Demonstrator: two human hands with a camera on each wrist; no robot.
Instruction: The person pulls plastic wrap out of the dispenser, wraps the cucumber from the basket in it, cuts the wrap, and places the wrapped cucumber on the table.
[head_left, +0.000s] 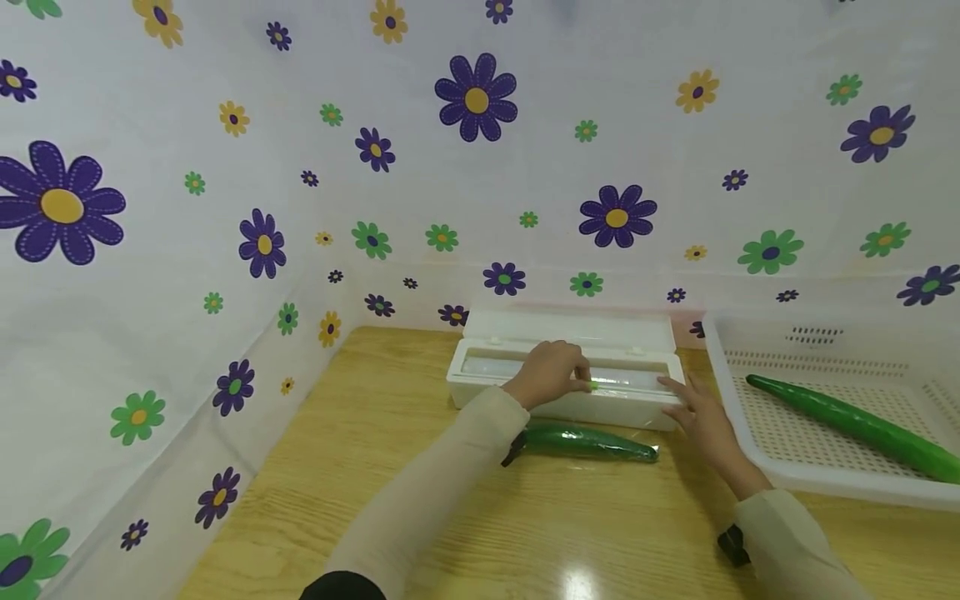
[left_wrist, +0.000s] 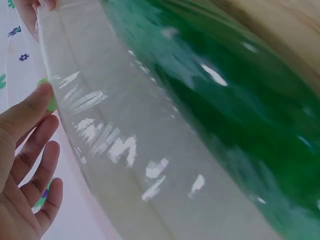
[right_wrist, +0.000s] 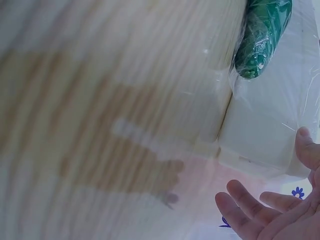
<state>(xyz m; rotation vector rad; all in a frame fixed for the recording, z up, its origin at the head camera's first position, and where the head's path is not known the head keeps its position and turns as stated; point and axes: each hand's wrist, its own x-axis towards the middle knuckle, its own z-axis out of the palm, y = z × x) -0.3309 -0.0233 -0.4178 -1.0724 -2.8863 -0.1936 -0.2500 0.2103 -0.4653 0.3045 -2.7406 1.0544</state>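
Note:
A white cling film box [head_left: 626, 408] stands at the back of the table with its lid [head_left: 570, 327] raised. My left hand [head_left: 549, 373] pinches the small green slider [head_left: 594, 386] on the front edge between thumb and finger; the left wrist view shows the same slider [left_wrist: 52, 102]. My right hand [head_left: 701, 417] touches the right end of the box, its fingers spread in the right wrist view. In front lies a cucumber [head_left: 585, 442] under clear film, which stretches over the box front. Part of the cucumber is hidden behind my left wrist.
To the right, a white perforated basket [head_left: 765, 471] holds another long cucumber [head_left: 855, 421]. A flower-printed sheet [head_left: 555, 167] rises behind the box and along the left side. The wooden table [head_left: 360, 417] extends in front.

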